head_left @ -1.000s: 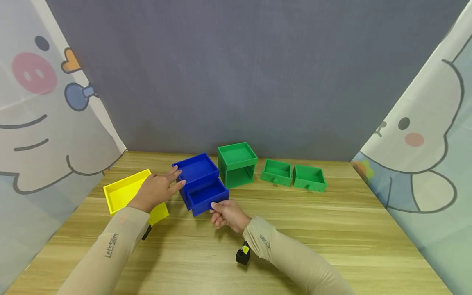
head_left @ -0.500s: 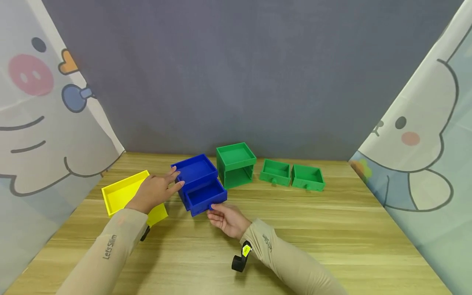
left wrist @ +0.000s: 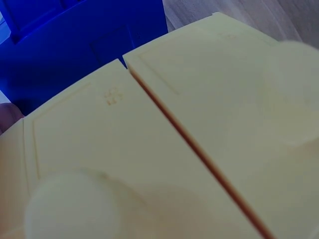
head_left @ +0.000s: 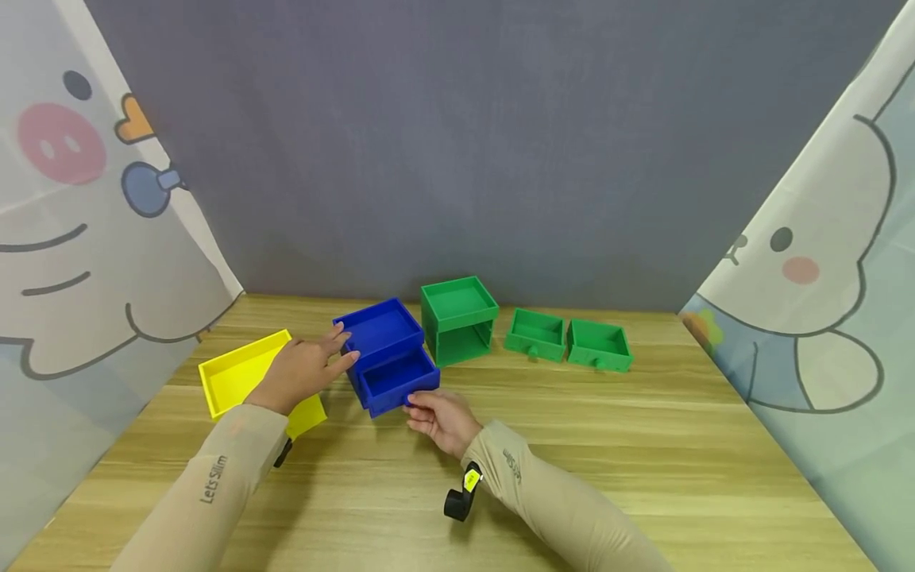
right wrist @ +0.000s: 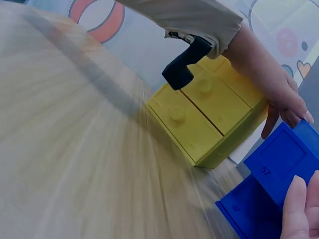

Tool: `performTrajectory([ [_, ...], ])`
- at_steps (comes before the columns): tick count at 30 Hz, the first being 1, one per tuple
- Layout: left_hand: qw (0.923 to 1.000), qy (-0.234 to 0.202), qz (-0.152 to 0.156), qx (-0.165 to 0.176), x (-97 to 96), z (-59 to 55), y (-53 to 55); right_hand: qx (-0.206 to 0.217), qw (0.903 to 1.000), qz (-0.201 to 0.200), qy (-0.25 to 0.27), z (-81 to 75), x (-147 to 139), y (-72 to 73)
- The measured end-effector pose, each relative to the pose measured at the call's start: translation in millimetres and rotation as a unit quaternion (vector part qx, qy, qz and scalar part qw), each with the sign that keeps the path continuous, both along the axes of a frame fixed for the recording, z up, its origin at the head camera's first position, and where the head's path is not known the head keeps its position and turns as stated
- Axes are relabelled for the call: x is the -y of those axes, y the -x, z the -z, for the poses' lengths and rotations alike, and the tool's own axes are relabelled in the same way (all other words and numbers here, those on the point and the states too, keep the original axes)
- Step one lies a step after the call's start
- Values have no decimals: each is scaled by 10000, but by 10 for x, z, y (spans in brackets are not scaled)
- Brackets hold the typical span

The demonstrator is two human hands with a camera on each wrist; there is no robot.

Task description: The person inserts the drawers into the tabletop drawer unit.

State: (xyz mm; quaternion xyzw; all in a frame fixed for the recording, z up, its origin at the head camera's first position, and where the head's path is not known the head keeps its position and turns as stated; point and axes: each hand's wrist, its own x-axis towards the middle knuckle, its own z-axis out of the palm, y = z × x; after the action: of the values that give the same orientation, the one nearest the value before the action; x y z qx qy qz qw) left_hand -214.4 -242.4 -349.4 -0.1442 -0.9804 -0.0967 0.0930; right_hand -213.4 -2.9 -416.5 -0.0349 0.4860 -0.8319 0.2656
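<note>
1. My right hand (head_left: 445, 421) pinches the blue drawer (head_left: 397, 383), jutting just beyond its fingers.
2. My left hand (head_left: 303, 372), fingers spread, touches the blue cabinet (head_left: 379, 327) beside them.
3. Pushing or pulling crookedly could jam the drawer.

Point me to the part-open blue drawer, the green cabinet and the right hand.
Part-open blue drawer (head_left: 389, 399), head view: its front face.
Green cabinet (head_left: 465, 320), head view: upper front edge.
Right hand (head_left: 445, 423), head view: middle of the hand.

2 beige sleeves (head_left: 565, 499), dark lettering (head_left: 213, 479) down left forearm, beginning "Let's". Black wrist mounts (head_left: 457, 504), right with yellow label (head_left: 472, 480). Hands (head_left: 445, 421) bare.
</note>
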Motion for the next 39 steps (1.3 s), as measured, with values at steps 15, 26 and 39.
performTrajectory([
  [15,9999,62,-35,83,4,-12,-18,-70,9993,356,-116,-37,41,121],
  [26,9999,94,-73,94,1,43,7,-100,9978,585,-298,-16,116,78],
  [39,9998,155,-72,93,-10,22,21,-535,9973,443,-252,25,136,177],
])
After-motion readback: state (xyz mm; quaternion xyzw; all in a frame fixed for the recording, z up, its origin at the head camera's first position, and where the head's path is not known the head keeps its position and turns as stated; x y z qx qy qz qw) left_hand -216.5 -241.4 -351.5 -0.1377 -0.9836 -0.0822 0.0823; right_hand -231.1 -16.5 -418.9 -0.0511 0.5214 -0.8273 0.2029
